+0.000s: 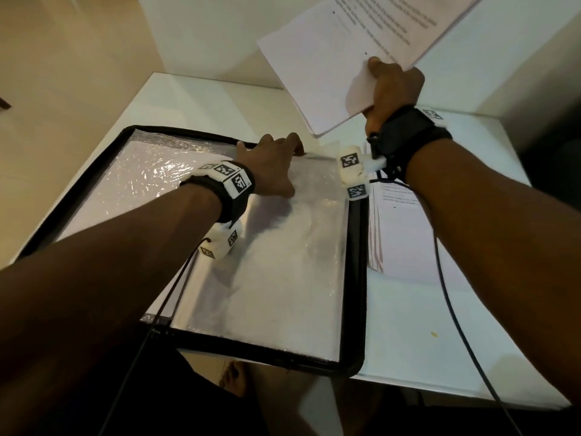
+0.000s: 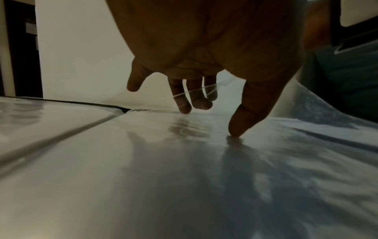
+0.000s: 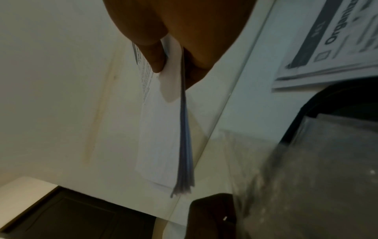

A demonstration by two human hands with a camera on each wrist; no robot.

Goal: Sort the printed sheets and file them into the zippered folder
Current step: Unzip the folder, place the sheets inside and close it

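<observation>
A black zippered folder [image 1: 356, 278] lies open on the white table, with clear plastic sleeves [image 1: 292, 262] inside. My left hand [image 1: 292, 168] is at the top edge of the right-side sleeve. In the left wrist view its fingers [image 2: 184, 103] sit behind the thin film edge and the thumb presses on the sleeve [image 2: 143, 161]. My right hand [image 1: 390, 86] grips a stack of printed sheets [image 1: 345, 51] by one corner and holds it up over the table's far right. The right wrist view shows that stack [image 3: 163, 129] edge-on, pinched between thumb and fingers.
A second pile of printed sheets [image 1: 405, 234] lies on the table [image 1: 440, 325] just right of the folder. The folder's left side holds a crinkled sleeve [image 1: 132, 180]. Cables hang from both wrists. A white wall stands right behind the table.
</observation>
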